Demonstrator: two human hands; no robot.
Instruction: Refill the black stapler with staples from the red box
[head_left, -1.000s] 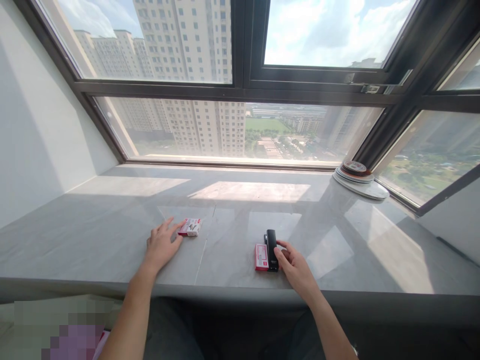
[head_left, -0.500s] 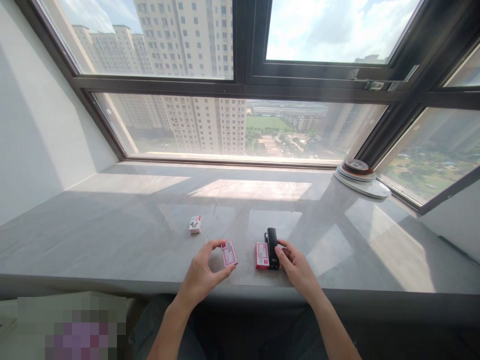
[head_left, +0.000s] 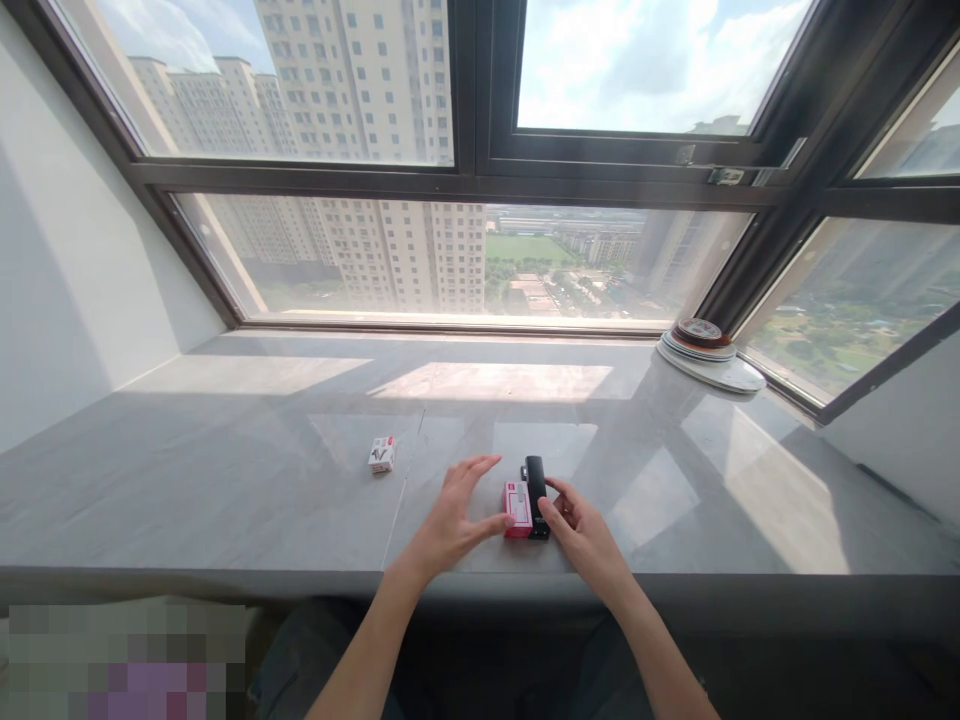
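Observation:
A black stapler [head_left: 537,495] lies lengthwise on the grey stone ledge. My right hand [head_left: 583,530] grips it from the right, thumb on its near part and the other fingers curled at its side. Against the stapler's left side sits a pink-and-white small box [head_left: 517,508], apparently stacked on a second one of its kind. My left hand [head_left: 454,520] is open just left of the boxes; its thumb tip reaches the near left edge and its fingers are spread away. Farther left stands a small white box [head_left: 382,454] with a dark picture on it.
A stack of round plates or coasters [head_left: 709,355] rests in the far right corner by the window [head_left: 480,180]. The ledge [head_left: 225,480] ends at a front edge close to my forearms. A white wall [head_left: 60,260] rises on the left.
My left hand has moved right, placed its pink-and-white box on the one beside the stapler, and let go. My right hand stays at the stapler. The view has shifted slightly.

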